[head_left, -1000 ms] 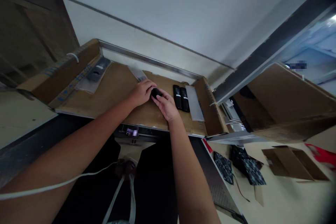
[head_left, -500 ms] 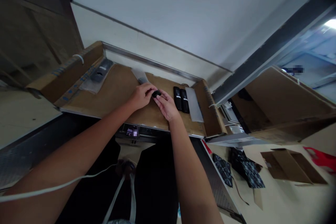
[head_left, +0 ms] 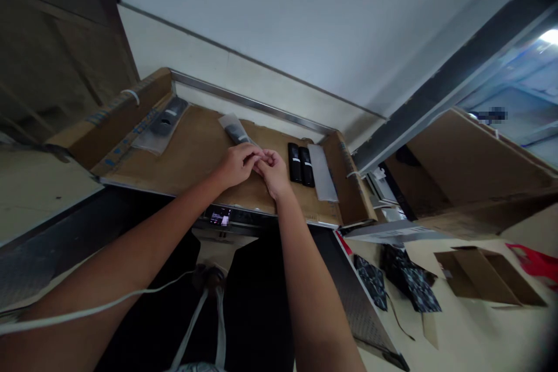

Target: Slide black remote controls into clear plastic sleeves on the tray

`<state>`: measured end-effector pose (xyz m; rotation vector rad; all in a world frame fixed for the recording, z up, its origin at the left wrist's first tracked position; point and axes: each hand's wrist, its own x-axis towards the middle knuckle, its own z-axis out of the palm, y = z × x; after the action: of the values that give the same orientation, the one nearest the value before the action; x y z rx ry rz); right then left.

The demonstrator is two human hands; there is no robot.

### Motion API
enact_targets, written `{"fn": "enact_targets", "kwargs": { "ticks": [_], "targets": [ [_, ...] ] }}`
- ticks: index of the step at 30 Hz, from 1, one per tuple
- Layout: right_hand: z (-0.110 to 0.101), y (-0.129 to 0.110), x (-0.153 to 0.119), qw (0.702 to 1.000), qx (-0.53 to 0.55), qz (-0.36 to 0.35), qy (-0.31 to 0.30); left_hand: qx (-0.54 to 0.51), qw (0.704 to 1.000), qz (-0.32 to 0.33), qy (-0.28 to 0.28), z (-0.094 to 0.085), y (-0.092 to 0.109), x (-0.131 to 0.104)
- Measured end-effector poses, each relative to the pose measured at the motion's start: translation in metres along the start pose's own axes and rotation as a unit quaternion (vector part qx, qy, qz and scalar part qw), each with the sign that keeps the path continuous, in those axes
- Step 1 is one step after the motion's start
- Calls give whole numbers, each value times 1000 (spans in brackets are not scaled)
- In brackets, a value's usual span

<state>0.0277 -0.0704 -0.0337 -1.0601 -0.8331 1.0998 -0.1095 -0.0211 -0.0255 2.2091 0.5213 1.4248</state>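
On my head feed, the black end that had shown between the fingers half a second earlier was now hidden. The left hand [head_left: 236,165] and right hand [head_left: 274,174] had drawn together, fingertips pinched closed on the near end of a translucent sleeve [head_left: 227,121]; I couldn't make out each finger's grip. The sleeve slanted away over the cardboard-lined tabletop [head_left: 196,142], a dark item [head_left: 238,133] inside, so I judged the work had shifted to its near end.
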Motion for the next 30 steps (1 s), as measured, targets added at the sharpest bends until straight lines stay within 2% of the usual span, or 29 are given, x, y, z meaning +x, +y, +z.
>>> {"fn": "enact_targets", "kwargs": {
  "ticks": [4,7,10,14,18,21,24,27,30],
  "targets": [
    [2,5,4,995,-80,-40,41,-2,999,22,-24,3,3,-3],
    [5,4,6,980,-172,-72,68,-8,999,20,-36,3,5,-6],
    [9,2,6,960,-249,-82,98,-49,997,-42,-43,1,4,-6],
    [17,3,5,939,-304,-68,146,-167,972,-155,-55,-4,-3,-6],
    [23,4,3,920,-346,-61,173,-231,950,-199,-62,-8,-6,-5],
    [24,4,2,915,-357,-74,171,-254,941,-214,-63,-10,-6,-5],
    [24,6,2,938,-297,-60,168,-273,931,-242,-22,-10,-10,-4],
    [24,7,4,972,-160,-39,165,-256,906,-328,78,-6,-18,-4],
    [24,8,3,984,-78,-57,150,-193,893,-381,144,-1,-24,-3]
  ]
}}
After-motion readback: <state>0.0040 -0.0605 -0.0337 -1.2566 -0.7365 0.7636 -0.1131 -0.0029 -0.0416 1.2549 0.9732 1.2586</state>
